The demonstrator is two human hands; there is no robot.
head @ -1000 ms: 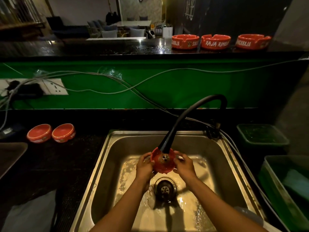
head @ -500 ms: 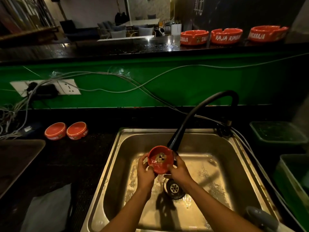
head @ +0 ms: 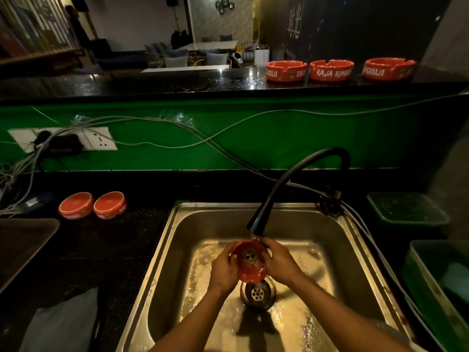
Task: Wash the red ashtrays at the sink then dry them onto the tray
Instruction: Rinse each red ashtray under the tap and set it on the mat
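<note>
Red glazed ceramic is seen at the centre of the sink: one red ashtray (head: 250, 260) is held tilted over the drain (head: 257, 293), just under the nozzle of the black faucet (head: 291, 184), with water running onto its far rim. The grip of the left hand (head: 223, 270) is curled round the ashtray's left edge, and the grip of the right hand (head: 279, 260) is curled round its right edge, so the piece is grasped from both sides. A dark mark is visible in the hollow of the ashtray. The floor of the steel sink (head: 177, 240) is wet and shining.

On the dark desk (head: 106, 250) left of the sink, two more ashtrays (head: 92, 205) are set upside down, touching each other. Near the left edge a dark tray (head: 22, 240) is partly seen, and a pale cloth (head: 63, 326) lies at the lower left. On the upper ledge (head: 152, 85), three upright ashtrays (head: 331, 69) with white lettering are lined up in a row. A green wall panel (head: 253, 138) is crossed by loose cables (head: 165, 130), and a socket plate (head: 99, 138) is fixed at the left. Green plastic bins (head: 406, 209) are placed at the right of the sink.
</note>
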